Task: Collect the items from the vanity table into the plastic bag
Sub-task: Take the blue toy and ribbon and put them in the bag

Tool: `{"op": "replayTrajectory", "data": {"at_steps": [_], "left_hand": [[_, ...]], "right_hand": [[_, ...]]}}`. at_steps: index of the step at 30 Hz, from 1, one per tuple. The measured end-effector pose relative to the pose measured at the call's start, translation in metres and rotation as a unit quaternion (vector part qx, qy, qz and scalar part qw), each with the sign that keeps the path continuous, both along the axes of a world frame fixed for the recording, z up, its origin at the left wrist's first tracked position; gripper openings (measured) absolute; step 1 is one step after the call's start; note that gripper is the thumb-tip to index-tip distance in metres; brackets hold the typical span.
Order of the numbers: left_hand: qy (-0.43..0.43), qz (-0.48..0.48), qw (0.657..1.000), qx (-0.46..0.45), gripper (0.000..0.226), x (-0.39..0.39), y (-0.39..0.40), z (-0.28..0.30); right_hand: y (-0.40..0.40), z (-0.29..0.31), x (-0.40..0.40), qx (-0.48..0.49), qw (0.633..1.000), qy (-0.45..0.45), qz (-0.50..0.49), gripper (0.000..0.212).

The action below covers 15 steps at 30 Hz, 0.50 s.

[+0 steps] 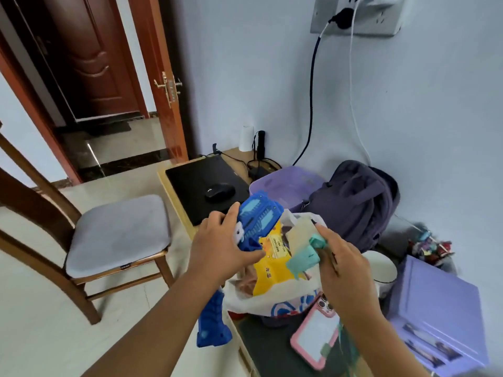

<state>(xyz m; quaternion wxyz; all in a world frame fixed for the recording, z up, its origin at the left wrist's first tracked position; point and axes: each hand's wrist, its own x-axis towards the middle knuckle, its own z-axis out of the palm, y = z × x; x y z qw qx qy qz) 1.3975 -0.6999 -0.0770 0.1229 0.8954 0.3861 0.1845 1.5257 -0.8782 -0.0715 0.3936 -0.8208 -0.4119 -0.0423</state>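
Note:
A white plastic bag (272,296) with a red and blue print stands open on the vanity table (174,191). Inside lies a yellow wipes pack (269,270). My left hand (220,246) grips a blue toy robot (258,216) at the bag's mouth; the toy's lower part (213,322) hangs below my wrist. My right hand (340,265) holds a teal plastic piece (306,254) over the bag, its fingers curled around it. A phone in a pink case (315,336) lies on the table under my right forearm.
A black laptop (198,175) with a mouse (220,192) lies at the table's far end, near a purple basket (283,183) and a dark backpack (356,202). A purple box (435,317) and a white mug (381,265) stand at the right. A wooden chair (114,235) stands on the left.

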Motion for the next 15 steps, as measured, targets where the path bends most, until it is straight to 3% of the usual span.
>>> {"op": "replayTrajectory", "data": {"at_steps": [6,10,15], "left_hand": [[0.082,-0.156,0.984,-0.005,0.112,0.069,0.047,0.000],[0.183,-0.300,0.936,0.034,0.108,0.103,0.063,-0.007],[0.254,-0.408,0.875,0.053,0.103,0.133,0.068,-0.018]], "right_hand": [[0.016,0.008,0.027,-0.004,0.996,-0.006,-0.093,0.043],[0.019,0.013,0.035,0.003,0.988,-0.006,-0.152,0.042],[0.023,0.013,0.035,-0.015,0.977,-0.012,-0.213,0.041]]}}
